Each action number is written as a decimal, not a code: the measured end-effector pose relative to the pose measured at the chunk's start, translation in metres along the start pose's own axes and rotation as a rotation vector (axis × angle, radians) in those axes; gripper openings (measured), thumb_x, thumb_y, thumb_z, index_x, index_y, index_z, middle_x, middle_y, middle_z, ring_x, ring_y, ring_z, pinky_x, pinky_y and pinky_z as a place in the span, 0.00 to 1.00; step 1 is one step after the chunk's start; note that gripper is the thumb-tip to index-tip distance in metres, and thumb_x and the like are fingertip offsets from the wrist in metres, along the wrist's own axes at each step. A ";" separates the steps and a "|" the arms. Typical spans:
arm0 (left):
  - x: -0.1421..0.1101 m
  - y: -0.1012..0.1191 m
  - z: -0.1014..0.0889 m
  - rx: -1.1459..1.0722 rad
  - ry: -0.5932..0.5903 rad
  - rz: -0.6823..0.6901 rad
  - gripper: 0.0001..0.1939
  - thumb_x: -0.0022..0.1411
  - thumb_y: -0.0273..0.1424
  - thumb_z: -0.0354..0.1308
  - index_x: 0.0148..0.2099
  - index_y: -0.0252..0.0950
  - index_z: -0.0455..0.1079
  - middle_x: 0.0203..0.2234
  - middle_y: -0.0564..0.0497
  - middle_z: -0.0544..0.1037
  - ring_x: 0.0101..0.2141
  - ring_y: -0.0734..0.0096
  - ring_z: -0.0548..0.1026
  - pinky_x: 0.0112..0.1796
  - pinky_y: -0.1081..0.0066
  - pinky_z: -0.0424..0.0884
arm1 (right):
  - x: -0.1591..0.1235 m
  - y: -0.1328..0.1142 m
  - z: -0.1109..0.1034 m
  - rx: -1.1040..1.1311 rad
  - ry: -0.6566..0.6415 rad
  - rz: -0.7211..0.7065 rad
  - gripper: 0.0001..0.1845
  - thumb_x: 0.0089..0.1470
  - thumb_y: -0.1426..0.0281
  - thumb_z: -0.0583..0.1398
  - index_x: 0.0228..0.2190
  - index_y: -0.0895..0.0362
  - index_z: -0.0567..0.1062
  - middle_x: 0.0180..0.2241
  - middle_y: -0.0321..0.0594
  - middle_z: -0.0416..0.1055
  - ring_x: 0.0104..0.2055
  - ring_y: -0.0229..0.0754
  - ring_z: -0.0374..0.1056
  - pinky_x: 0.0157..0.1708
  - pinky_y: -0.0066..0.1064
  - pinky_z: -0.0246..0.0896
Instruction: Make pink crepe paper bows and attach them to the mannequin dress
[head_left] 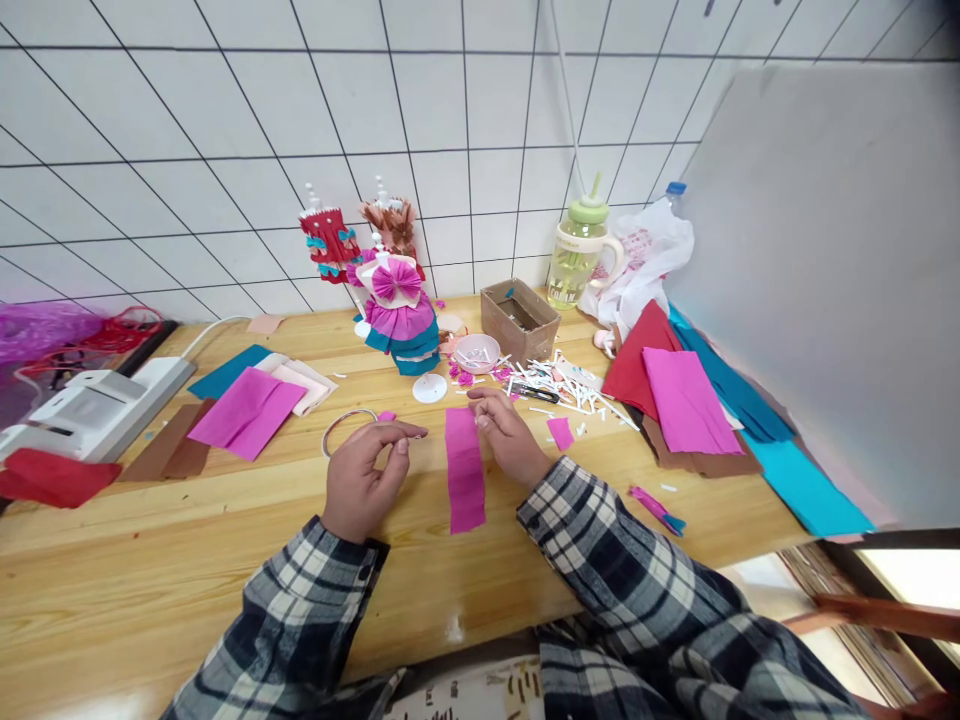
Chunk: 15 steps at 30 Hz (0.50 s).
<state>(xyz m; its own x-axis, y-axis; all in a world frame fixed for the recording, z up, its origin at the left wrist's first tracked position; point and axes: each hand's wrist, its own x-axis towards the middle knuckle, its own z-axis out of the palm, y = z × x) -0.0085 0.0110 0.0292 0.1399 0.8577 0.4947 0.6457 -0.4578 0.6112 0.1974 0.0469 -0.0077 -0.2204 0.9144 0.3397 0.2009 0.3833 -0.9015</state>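
A magenta crepe paper strip (pixel 466 480) lies lengthwise on the table between my hands. My left hand (pixel 367 478) is left of it, thumb and index finger drawn close together around a tiny pale thing too small to name. At the strip's upper right edge is my right hand (pixel 510 435), its fingers curled in a pinch; what they hold, if anything, is hidden. Beyond the hands stands a doll-like figure in a magenta and teal paper dress (pixel 401 310). A white disc (pixel 430 388) lies in front of it, and a ring-shaped roll (pixel 341 425) sits behind my left hand.
Paper sheets lie left (pixel 247 410) and right (pixel 690 400). A cardboard box (pixel 519 322), a pink bowl (pixel 478 352), a cutter (pixel 535 392) and white scraps (pixel 562 380) are behind my right hand. A green-lidded jug (pixel 576 260) stands by the wall; a power strip (pixel 97 405) is left.
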 end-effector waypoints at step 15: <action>-0.005 -0.008 0.020 -0.123 0.000 -0.212 0.07 0.58 0.36 0.60 0.37 0.42 0.79 0.32 0.52 0.82 0.35 0.64 0.77 0.42 0.66 0.71 | -0.005 -0.009 0.014 0.453 0.030 0.335 0.11 0.47 0.62 0.64 0.30 0.56 0.74 0.31 0.37 0.72 0.34 0.39 0.69 0.37 0.32 0.66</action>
<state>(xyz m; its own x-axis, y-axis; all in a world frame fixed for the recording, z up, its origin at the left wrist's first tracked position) 0.0010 0.0146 0.0095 0.0113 0.9377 0.3473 0.5646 -0.2926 0.7717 0.1832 0.0375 -0.0054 -0.1866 0.9823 0.0161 -0.1762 -0.0174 -0.9842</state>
